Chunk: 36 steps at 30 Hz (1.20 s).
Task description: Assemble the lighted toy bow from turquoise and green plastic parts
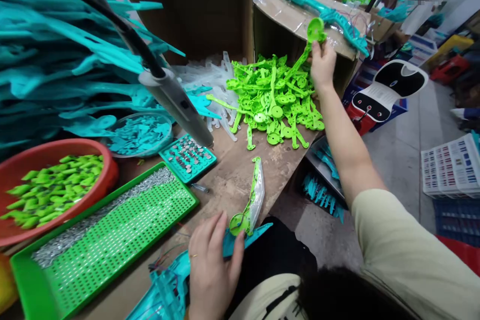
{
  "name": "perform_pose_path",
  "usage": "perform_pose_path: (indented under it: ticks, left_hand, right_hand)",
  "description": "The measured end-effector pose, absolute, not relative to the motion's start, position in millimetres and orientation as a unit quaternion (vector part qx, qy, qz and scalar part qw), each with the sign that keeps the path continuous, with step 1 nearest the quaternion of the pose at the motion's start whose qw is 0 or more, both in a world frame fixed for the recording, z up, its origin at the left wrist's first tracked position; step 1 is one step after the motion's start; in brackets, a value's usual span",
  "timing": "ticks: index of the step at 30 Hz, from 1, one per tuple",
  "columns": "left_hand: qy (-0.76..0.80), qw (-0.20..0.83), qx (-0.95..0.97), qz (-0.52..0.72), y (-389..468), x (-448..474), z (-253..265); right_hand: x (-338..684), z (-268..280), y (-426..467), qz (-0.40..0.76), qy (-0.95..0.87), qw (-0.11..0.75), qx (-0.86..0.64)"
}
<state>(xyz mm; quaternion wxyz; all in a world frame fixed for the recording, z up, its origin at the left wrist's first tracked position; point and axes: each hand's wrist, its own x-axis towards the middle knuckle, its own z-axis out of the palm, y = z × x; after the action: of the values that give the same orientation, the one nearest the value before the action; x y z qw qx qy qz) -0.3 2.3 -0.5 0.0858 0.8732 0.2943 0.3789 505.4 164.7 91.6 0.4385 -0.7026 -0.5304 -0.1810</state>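
My right hand [323, 62] pinches a bright green plastic arm piece [315, 30] with a round cup end, raised beside a pile of matching green pieces [275, 95]. Near my lap, my left hand [213, 260] grips a long teal plastic toy part [165, 292], with thin wires along it. At its thumb and fingertips lies the round end of another green arm piece [239, 224], which points away across the table. A clear blade-shaped plastic piece [257, 202] lies along that arm. My left palm hides part of the teal part.
An electric screwdriver [180, 105] hangs over the table. To the left are a green perforated tray [123, 240] of screws, a teal tray [210, 160] of small metal discs, a red bowl [108, 160] of green parts and stacked teal parts [56, 50]. Cardboard boxes [187, 5] stand behind.
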Motion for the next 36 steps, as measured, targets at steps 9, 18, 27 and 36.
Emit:
perform_pose_path:
  ticks: [9, 18, 27, 36]
  left_hand:
    - [0.374, 0.472, 0.710, 0.365, 4, 18, 18]
    - [0.479, 0.673, 0.443, 0.349, -6, 30, 21]
    - [0.458, 0.604, 0.553, 0.346, -14, 27, 9]
    - [0.391, 0.264, 0.821, 0.323, -18, -14, -3]
  right_hand:
    - [362, 96, 55, -0.150, -0.641, 0.488, -0.573]
    - [225, 31, -20, 0.077, -0.878, 0.205, -0.426]
    - [227, 46, -12, 0.197, -0.872, 0.208, -0.398]
    - [265, 71, -4, 0.165, -0.786, 0.229, -0.550]
